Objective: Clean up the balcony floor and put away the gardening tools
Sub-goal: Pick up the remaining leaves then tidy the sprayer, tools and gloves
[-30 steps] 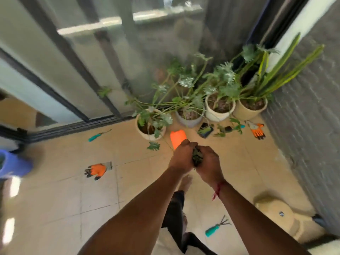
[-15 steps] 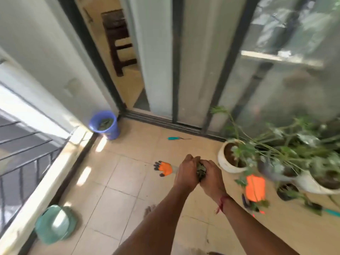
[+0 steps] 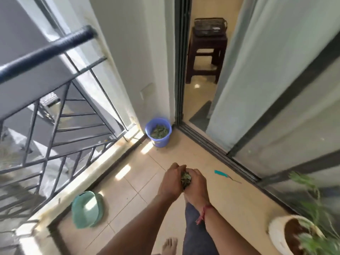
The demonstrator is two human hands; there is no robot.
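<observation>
Together the left hand (image 3: 170, 181) and right hand (image 3: 196, 186) clasp a clump of green plant cuttings (image 3: 185, 178), fingers curled round it, above the tiled floor. Ahead, in the corner, a round blue plastic bucket (image 3: 161, 142) holds similar green leaves. A pale green plastic basin (image 3: 82, 210), perhaps tilted, sits by the railing kerb. A white ceramic pot (image 3: 274, 230) holds brown soil and a plant.

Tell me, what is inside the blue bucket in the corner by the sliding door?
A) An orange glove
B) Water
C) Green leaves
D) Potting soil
C: the blue bucket holds a heap of green leaves, much like the clump of leaves held between the left hand and the right hand.
</observation>
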